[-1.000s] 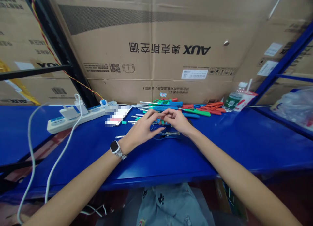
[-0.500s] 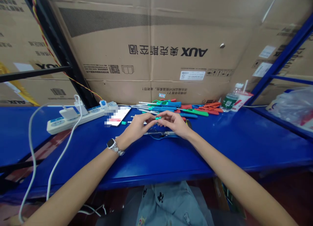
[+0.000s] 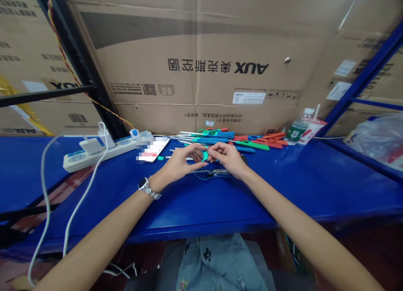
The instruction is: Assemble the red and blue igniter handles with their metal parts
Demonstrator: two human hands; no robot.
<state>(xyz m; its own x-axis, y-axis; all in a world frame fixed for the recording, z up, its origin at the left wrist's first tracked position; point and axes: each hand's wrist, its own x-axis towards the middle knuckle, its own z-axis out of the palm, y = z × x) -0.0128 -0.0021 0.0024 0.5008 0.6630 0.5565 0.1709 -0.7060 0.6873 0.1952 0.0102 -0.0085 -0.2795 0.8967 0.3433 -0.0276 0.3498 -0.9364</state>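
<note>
A small green piece [image 3: 205, 156] is between my two hands, above the blue table. My left hand [image 3: 183, 160], with a watch on its wrist, has its fingers curled round the left side of the piece. My right hand [image 3: 227, 157] pinches the piece from the right. Just below the hands lies an opened blue lighter body [image 3: 214, 172] with metal parts showing. Behind them is a pile of long lighters with blue, green and red handles [image 3: 220, 136]. A small green cap [image 3: 160, 158] lies left of my left hand.
A phone [image 3: 155, 149] and a white power strip [image 3: 94, 152] with plugs and cables are on the left of the table [image 3: 283, 190]. Toward the back right stand a bottle [image 3: 295, 131] and a cup with a straw [image 3: 311, 131]. Cardboard [image 3: 217, 27] rises behind.
My left thumb and fingers have spread apart, and more of the green piece shows between my hands. The whole view has shifted slightly.
</note>
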